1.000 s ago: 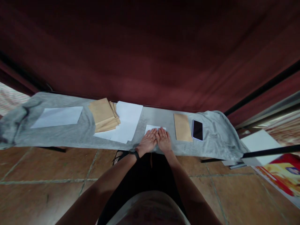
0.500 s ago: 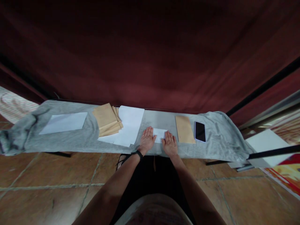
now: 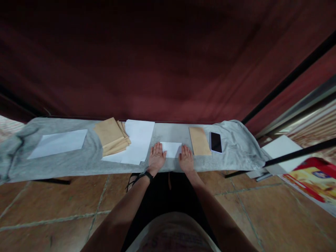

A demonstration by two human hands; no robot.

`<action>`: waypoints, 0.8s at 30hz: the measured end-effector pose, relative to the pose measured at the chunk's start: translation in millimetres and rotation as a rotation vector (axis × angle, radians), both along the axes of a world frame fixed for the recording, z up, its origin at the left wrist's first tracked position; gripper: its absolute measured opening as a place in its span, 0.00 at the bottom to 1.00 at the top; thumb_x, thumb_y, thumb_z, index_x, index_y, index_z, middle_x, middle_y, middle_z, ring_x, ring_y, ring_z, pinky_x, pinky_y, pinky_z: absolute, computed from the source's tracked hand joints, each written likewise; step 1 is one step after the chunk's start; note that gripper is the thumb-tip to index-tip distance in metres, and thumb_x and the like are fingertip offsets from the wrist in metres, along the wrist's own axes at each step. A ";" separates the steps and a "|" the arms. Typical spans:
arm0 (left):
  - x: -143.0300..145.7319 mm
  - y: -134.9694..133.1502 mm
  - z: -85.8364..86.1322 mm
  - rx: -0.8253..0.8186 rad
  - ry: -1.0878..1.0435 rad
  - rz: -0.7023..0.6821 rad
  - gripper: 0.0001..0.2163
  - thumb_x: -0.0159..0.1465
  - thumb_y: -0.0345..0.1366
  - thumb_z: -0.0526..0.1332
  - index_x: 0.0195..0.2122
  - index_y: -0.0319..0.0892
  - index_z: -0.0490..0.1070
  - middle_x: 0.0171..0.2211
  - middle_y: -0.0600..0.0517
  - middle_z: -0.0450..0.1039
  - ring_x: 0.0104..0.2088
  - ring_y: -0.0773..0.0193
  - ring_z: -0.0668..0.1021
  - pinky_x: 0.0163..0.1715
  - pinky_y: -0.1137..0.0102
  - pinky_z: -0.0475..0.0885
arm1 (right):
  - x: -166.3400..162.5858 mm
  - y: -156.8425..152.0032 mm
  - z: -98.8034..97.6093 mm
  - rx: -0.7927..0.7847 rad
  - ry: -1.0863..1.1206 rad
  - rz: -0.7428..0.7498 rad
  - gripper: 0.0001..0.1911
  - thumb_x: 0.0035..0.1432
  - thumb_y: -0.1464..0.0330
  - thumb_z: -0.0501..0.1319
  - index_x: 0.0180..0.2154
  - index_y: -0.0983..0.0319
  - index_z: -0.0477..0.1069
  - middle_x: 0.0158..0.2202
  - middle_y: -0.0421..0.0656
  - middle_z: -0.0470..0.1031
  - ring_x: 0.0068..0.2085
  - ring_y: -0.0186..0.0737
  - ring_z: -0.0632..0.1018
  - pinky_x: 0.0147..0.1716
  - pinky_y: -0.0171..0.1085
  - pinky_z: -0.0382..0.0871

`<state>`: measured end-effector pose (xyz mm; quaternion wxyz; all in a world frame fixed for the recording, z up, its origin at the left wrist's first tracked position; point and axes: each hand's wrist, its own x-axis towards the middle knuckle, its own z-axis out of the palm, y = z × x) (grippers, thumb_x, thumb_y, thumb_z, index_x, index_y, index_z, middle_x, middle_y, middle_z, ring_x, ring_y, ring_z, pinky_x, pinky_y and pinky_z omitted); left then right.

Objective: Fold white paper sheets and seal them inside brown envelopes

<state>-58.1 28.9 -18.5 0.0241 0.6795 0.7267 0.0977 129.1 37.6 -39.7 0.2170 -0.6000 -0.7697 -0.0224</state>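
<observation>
A small folded white paper (image 3: 171, 149) lies on the grey cloth (image 3: 78, 162) that covers a long narrow table. My left hand (image 3: 156, 158) rests flat, fingers stretched out, on the paper's left end. My right hand (image 3: 186, 159) lies flat on its right end. A black band circles my left wrist. Neither hand holds anything.
A single brown envelope (image 3: 200, 140) and a black phone (image 3: 216, 142) lie right of the paper. Left of it are white sheets (image 3: 139, 140), a stack of brown envelopes (image 3: 110, 135) and a white envelope (image 3: 57, 144). A dark red curtain hangs behind. Tiled floor below.
My hands, side by side on the middle of the paper a second ago, have slid apart to its two ends. The view has shifted slightly.
</observation>
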 end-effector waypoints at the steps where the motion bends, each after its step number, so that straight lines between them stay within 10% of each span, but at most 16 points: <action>1: -0.6 -1.5 0.9 0.022 0.002 -0.006 0.29 0.72 0.41 0.43 0.71 0.31 0.50 0.72 0.39 0.51 0.73 0.52 0.51 0.70 0.54 0.49 | -5.1 -1.1 1.5 0.003 0.004 0.027 0.27 0.71 0.69 0.46 0.68 0.70 0.58 0.69 0.54 0.60 0.68 0.49 0.64 0.66 0.51 0.56; 7: -6.1 -12.0 5.0 0.044 0.003 -0.250 0.26 0.73 0.41 0.44 0.69 0.40 0.58 0.71 0.47 0.56 0.72 0.58 0.55 0.71 0.57 0.50 | -30.0 -11.0 3.2 -0.059 -0.043 0.191 0.26 0.73 0.63 0.48 0.67 0.66 0.61 0.69 0.51 0.61 0.68 0.46 0.64 0.68 0.48 0.54; 20: -36.8 -38.0 10.7 0.060 0.012 -0.196 0.26 0.73 0.43 0.44 0.67 0.36 0.61 0.69 0.42 0.59 0.71 0.55 0.59 0.70 0.55 0.53 | -9.0 -20.3 -6.1 0.071 -0.039 0.117 0.29 0.73 0.61 0.48 0.68 0.70 0.57 0.68 0.56 0.61 0.66 0.53 0.66 0.65 0.52 0.56; 24: -108.6 -20.4 28.0 0.256 -0.023 0.125 0.24 0.72 0.42 0.49 0.66 0.38 0.60 0.70 0.42 0.58 0.71 0.52 0.57 0.70 0.53 0.54 | -8.6 -20.9 -8.6 0.102 -0.052 0.130 0.29 0.73 0.62 0.47 0.68 0.72 0.57 0.67 0.58 0.62 0.66 0.53 0.66 0.65 0.52 0.57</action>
